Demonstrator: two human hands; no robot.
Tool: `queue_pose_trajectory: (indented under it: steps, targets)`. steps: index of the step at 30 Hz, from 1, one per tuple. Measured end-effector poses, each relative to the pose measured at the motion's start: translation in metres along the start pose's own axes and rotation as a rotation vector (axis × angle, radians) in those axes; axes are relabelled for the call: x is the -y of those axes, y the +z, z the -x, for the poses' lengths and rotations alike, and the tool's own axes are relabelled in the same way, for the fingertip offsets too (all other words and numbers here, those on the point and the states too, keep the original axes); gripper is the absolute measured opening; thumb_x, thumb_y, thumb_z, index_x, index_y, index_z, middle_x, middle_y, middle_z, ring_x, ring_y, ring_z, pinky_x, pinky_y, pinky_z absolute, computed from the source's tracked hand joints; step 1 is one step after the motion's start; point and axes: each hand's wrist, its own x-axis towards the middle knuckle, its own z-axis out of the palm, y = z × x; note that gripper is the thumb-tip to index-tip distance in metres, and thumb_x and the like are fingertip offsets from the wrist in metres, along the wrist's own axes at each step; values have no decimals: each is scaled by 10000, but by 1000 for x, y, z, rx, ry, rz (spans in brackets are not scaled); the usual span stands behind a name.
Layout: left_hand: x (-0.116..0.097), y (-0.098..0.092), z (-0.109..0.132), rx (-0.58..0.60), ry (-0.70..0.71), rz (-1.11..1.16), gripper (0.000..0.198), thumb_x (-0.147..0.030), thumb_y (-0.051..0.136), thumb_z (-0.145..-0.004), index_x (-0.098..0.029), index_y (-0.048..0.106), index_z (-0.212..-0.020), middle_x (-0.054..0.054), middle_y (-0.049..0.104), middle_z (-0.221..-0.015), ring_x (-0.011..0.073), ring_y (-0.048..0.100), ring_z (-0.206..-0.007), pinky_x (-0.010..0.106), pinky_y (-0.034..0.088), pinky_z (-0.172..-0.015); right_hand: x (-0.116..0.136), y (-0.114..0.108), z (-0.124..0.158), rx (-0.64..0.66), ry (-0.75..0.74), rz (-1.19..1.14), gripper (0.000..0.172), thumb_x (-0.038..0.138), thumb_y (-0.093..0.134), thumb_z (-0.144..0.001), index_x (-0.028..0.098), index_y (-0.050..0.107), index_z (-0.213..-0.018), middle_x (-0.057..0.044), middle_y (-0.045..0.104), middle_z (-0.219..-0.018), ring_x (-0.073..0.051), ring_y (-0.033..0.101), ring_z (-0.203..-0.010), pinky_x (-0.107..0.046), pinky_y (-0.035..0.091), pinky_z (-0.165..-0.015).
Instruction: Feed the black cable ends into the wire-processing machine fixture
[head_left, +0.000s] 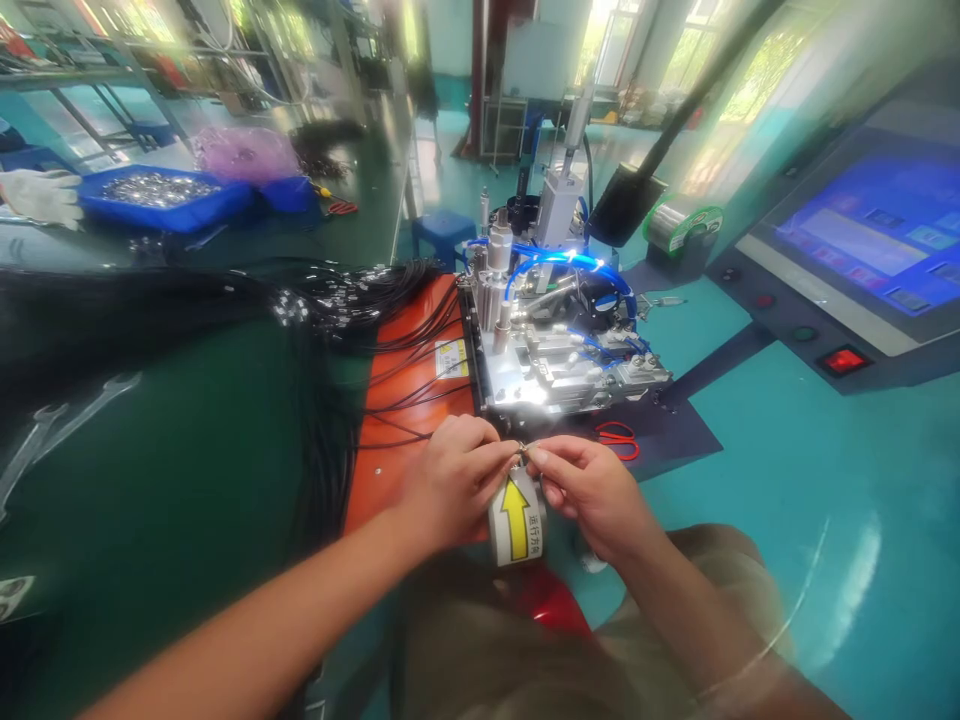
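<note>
My left hand (465,475) is closed, thumb and forefinger pinched together at the front of the machine. Opposite it, my right hand (589,485) also pinches, its fingertips almost meeting the left ones. Between them is a small metal piece (523,453), too small to name exactly. Black cables (409,405) run across the orange surface (405,480) toward my left hand; whether one ends in its grip is hidden. Just below the fingers sits a white cylinder (517,530) with a yellow arrow. The metal machine (555,350) with blue air tubes stands directly beyond my hands.
Red-handled scissors (619,440) lie right of the machine. A control screen (870,240) and a wire spool (684,225) stand at the right. Leftward, the green table (187,470) bears a thick cable bundle (187,300), wrenches (60,430) and a blue tray (165,215) of metal parts.
</note>
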Motion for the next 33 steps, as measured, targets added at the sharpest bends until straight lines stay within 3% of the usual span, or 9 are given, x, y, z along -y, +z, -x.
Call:
queue_pose_trajectory:
  steps: [2, 19, 27, 33]
  targets:
    - [0, 0, 0, -3, -12, -13, 144, -260, 569, -937, -211, 694, -989, 40, 602, -840, 171, 534, -800, 326, 423, -730, -2, 3, 0, -7, -25, -14, 240, 368, 756, -781, 137, 701, -818, -9, 624, -677, -44, 432, -463, -165, 272, -380]
    - [2, -2, -3, 115, -10, 69, 187, -198, 443, -976, -183, 606, -887, 38, 562, -790, 179, 473, -757, 318, 377, -675, -13, 18, 2, -92, -107, -51, 258, 394, 742, -793, 158, 728, -894, 50, 500, -475, -59, 378, -408, -184, 259, -375]
    - [-3, -3, -3, 89, 3, -26, 180, -244, 459, -982, -180, 625, -954, 47, 581, -837, 187, 498, -804, 347, 388, -741, 0, 4, 5, 7, -102, 134, 306, 417, 760, -776, 169, 707, -947, 10, 624, -560, -112, 527, -475, -224, 423, -449]
    - [-2, -2, -3, 79, 24, -7, 174, -246, 485, -972, -178, 640, -930, 46, 586, -828, 180, 497, -788, 342, 381, -725, 6, -5, 3, 7, -147, 356, 277, 443, 686, -836, 170, 718, -866, 14, 606, -545, -109, 487, -441, -242, 388, -439]
